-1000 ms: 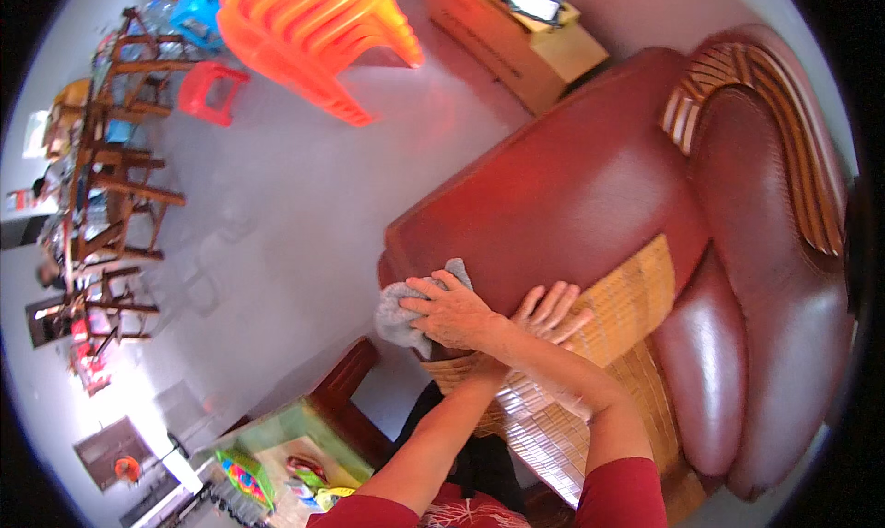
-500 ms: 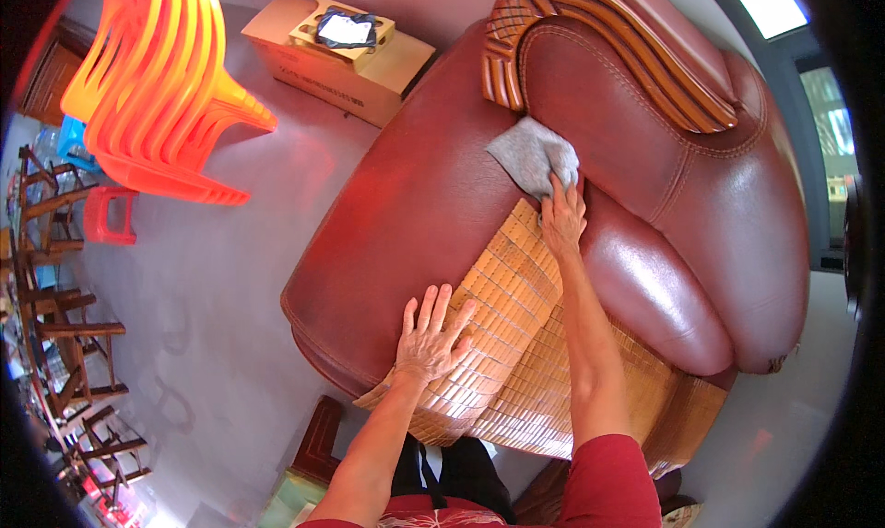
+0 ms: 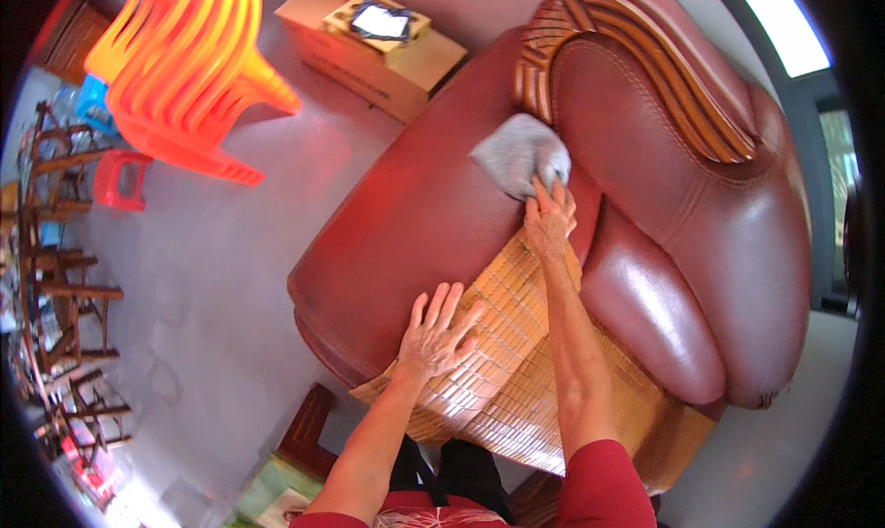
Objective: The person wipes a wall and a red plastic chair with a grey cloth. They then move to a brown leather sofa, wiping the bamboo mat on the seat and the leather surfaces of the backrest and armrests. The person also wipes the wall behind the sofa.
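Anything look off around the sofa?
Yes: the bamboo mat looks partly folded back, lying askew on the red-brown sofa. A dark, ragged spot at the sofa's lower right edge may be wear.

Sofa seat (image 3: 406, 196) leaves room left of the cloth (image 3: 518, 152); armrest (image 3: 627, 113) blocks the right.

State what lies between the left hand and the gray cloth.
In the head view, between the left hand and the gray cloth lies only bare red-brown sofa seat, with the slatted mat alongside.
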The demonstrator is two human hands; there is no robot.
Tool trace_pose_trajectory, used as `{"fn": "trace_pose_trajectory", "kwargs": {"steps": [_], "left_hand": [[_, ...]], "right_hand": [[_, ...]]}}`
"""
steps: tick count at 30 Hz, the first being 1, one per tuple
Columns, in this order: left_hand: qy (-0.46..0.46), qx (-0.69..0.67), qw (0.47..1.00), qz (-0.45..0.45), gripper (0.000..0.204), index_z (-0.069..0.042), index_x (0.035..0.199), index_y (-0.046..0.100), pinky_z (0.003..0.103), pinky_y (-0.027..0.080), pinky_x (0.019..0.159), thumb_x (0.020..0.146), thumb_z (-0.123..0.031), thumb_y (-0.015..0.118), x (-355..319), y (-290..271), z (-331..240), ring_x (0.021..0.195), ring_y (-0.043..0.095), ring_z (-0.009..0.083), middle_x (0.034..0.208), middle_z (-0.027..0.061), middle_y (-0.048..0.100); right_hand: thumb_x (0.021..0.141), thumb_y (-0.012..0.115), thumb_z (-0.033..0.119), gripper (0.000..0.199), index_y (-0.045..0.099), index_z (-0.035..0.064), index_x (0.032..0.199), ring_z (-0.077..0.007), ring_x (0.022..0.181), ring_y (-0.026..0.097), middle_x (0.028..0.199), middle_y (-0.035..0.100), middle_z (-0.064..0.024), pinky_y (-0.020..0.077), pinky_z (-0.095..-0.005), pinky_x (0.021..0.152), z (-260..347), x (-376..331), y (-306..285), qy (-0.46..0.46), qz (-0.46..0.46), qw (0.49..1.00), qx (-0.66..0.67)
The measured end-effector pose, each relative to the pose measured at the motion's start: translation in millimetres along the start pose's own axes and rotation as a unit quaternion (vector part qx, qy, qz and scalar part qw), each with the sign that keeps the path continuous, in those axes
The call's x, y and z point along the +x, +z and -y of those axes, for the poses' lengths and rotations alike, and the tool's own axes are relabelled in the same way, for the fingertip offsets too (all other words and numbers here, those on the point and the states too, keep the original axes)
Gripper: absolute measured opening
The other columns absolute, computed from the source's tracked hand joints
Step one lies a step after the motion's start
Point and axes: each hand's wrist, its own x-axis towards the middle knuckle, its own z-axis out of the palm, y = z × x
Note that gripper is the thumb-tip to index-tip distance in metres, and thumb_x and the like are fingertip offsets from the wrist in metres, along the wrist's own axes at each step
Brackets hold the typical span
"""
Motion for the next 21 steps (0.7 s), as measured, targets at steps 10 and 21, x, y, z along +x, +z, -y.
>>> {"fn": "trace_pose_trajectory", "kwargs": {"steps": [10, 21], "left_hand": [[0.022, 0.033, 0.996, -0.075, 0.056, -0.021, 0.134, 0.046, 0.051, 0.02, 0.109, 0.083, -0.041, 0.057, -6.4, -1.8, -1.6, 0.135, 0.025, 0.0308, 0.143, 0.0145, 0.033], [-0.021, -0.098, 0.994, -0.051, 0.047, -0.007, 0.124, 0.05, 0.052, 0.021, 0.111, 0.081, -0.022, 0.058, -169.1, -2.8, -52.3, 0.133, 0.028, 0.0332, 0.139, 0.0176, 0.035]], "right_hand": [[0.08, 0.056, 0.019, 0.041, 0.063, 0.0292, 0.119, -0.038, 0.139, 0.016, 0.149, 0.031, -0.0077, 0.0102, -0.0505, 0.11, 109.3, -75.1, -14.4, -0.32, 0.295, 0.9, 0.002], [0.069, 0.072, 0.025, 0.032, 0.071, 0.0335, 0.1, -0.0361, 0.137, 0.022, 0.142, 0.039, -0.0068, 0.0163, -0.0537, 0.108, 137.9, -213.9, -29.1, -0.551, 0.302, 0.777, 0.028]]}}
